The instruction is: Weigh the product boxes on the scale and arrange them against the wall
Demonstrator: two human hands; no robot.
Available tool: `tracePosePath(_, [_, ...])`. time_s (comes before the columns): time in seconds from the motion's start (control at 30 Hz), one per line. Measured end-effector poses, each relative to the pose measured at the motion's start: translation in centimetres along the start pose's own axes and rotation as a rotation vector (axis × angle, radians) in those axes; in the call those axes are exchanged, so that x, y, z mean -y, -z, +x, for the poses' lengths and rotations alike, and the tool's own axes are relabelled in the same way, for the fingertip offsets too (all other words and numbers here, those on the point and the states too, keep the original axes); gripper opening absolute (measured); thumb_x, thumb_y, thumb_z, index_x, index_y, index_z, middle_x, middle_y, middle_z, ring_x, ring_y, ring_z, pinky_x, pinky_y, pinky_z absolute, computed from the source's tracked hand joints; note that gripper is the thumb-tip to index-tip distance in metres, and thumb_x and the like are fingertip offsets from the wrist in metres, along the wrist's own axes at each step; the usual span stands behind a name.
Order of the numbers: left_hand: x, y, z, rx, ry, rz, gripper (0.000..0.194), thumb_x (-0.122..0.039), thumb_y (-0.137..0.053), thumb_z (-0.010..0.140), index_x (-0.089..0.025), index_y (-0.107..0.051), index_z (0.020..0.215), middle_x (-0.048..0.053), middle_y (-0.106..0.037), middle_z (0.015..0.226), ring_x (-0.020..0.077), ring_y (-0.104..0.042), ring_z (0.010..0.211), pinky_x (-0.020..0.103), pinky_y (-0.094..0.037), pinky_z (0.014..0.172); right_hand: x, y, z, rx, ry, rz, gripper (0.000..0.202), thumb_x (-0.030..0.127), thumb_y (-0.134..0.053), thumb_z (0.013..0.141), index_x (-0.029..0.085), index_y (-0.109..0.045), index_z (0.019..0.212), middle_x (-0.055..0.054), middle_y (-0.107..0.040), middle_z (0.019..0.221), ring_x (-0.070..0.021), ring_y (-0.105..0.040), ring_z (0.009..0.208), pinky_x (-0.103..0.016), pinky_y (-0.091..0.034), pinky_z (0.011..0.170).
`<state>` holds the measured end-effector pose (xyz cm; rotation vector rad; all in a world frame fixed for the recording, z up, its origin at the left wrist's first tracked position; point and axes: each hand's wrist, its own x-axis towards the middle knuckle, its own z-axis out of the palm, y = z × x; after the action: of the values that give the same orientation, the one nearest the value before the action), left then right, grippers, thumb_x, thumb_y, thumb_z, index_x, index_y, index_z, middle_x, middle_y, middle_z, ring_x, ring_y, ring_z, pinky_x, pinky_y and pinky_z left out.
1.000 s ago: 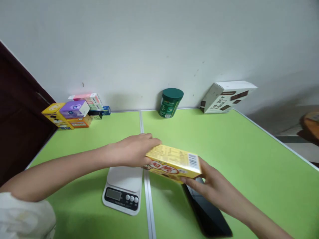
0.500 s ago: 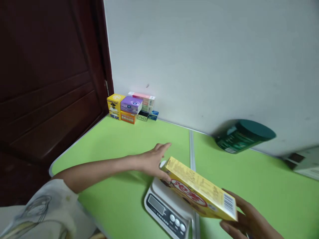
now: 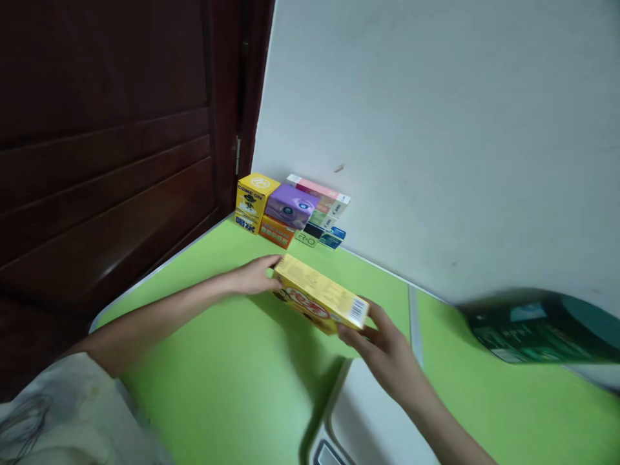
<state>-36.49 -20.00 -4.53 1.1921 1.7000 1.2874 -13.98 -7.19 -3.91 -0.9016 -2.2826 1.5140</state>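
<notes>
A yellow carton [image 3: 317, 290] with red-and-white lettering and a barcode on its end is held above the green table by both hands. My left hand [image 3: 259, 274] grips its left end, fingers partly hidden behind it. My right hand [image 3: 382, 342] clasps the barcode end between thumb and fingers. Below and nearer to me lies a white kitchen scale [image 3: 372, 413], partly covered by my right forearm and cut off by the lower edge. Beyond the carton, a yellow box [image 3: 249, 203], a purple pack [image 3: 290, 206] and an orange box [image 3: 276, 232] stand grouped in the corner.
Behind the purple pack are stacked pink-and-white boxes [image 3: 322, 192], with a small blue box [image 3: 332, 237] and a box marked R O [image 3: 306, 239] below. A dark green container [image 3: 542, 329] is by the wall at right. A dark wooden door [image 3: 106, 161] borders the table's left side.
The yellow carton has moved off the scale toward the grouped boxes. My left hand, open-fingered before, now grips its left end. The view has turned, shifting the scale and green container in frame.
</notes>
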Motion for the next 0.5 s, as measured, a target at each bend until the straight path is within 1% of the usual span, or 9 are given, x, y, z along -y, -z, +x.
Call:
tracePosePath(0.07, [1.8, 2.9, 0.8, -0.218, 0.067, -0.027, 0.053, -0.002, -0.059, 0.062, -0.012, -0.059, 0.114, 0.009, -0.066, 0.117, 0.0215, -0.061, 0.108, 0.034, -0.044, 0.097, 0.9, -3.9, 4.5, -0.004, 0.056, 0.007, 0.051, 0.037, -0.061, 0.073, 0.022, -0.046, 0.120, -0.011, -0.065, 0.114, -0.0221, -0.069, 0.076, -0.037, -0.057, 0.068])
tracePosePath(0.13, [3.2, 5.9, 1.9, -0.452, 0.128, -0.019, 0.050, -0.001, -0.056, 0.061, -0.014, -0.062, 0.109, 0.006, -0.069, 0.111, 0.0206, -0.063, 0.104, 0.031, -0.046, 0.094, 1.7, -7.5, 8.7, -0.007, 0.119, 0.011, 0.046, 0.031, -0.058, 0.074, 0.020, -0.047, 0.118, -0.011, -0.063, 0.118, -0.0182, -0.067, 0.068, -0.035, -0.057, 0.064])
tracePosePath(0.17, [3.8, 7.3, 2.5, -0.548, 0.151, -0.001, 0.049, -0.001, -0.054, 0.061, -0.014, -0.063, 0.108, 0.005, -0.070, 0.111, 0.0204, -0.063, 0.104, 0.030, -0.046, 0.094, 2.2, -9.1, 10.6, -0.019, 0.140, 0.007, 0.045, 0.029, -0.057, 0.075, 0.020, -0.047, 0.118, -0.011, -0.062, 0.118, -0.0171, -0.066, 0.067, -0.034, -0.057, 0.063])
tracePosePath(0.2, [4.4, 8.7, 3.2, -0.621, 0.169, 0.022, 0.049, -0.002, -0.053, 0.062, -0.015, -0.063, 0.108, 0.005, -0.070, 0.111, 0.0205, -0.062, 0.106, 0.029, -0.045, 0.095, 2.7, -10.5, 12.3, -0.036, 0.164, -0.020, 0.043, 0.026, -0.056, 0.076, 0.019, -0.047, 0.117, -0.011, -0.061, 0.119, -0.0175, -0.066, 0.071, -0.034, -0.057, 0.064])
tracePosePath(0.27, [5.7, 11.0, 4.6, -0.715, 0.195, 0.072, 0.048, -0.004, -0.051, 0.063, -0.015, -0.062, 0.109, 0.006, -0.069, 0.113, 0.0218, -0.061, 0.109, 0.030, -0.044, 0.096, 3.9, -12.8, 15.0, -0.083, 0.209, -0.122, 0.041, 0.021, -0.055, 0.077, 0.017, -0.048, 0.117, -0.012, -0.060, 0.119, -0.0211, -0.065, 0.088, -0.034, -0.056, 0.073])
tracePosePath(0.33, [7.1, 12.5, 6.0, -0.795, 0.229, 0.119, 0.042, -0.007, -0.052, 0.065, -0.015, -0.063, 0.105, 0.006, -0.070, 0.108, 0.0231, -0.062, 0.107, 0.031, -0.046, 0.094, 4.8, -14.2, 16.8, -0.129, 0.231, -0.198, 0.041, 0.018, -0.055, 0.078, 0.014, -0.047, 0.118, -0.016, -0.058, 0.121, -0.0258, -0.060, 0.105, -0.039, -0.052, 0.084])
tracePosePath(0.4, [8.6, 13.2, 7.2, -0.843, 0.256, 0.160, 0.036, -0.011, -0.054, 0.066, -0.016, -0.063, 0.100, 0.006, -0.072, 0.102, 0.0229, -0.064, 0.102, 0.031, -0.049, 0.089, 5.3, -14.9, 17.9, -0.160, 0.224, -0.224, 0.043, 0.018, -0.055, 0.079, 0.010, -0.046, 0.120, -0.021, -0.056, 0.123, -0.0297, -0.055, 0.111, -0.044, -0.047, 0.092])
tracePosePath(0.5, [10.0, 12.9, 8.5, -0.872, 0.279, 0.226, 0.032, -0.015, -0.054, 0.067, -0.015, -0.061, 0.099, 0.007, -0.072, 0.098, 0.0227, -0.066, 0.096, 0.030, -0.051, 0.083, 5.4, -15.0, 18.5, -0.176, 0.193, -0.255, 0.044, 0.020, -0.056, 0.081, 0.008, -0.045, 0.122, -0.023, -0.054, 0.124, -0.0301, -0.054, 0.113, -0.045, -0.045, 0.094])
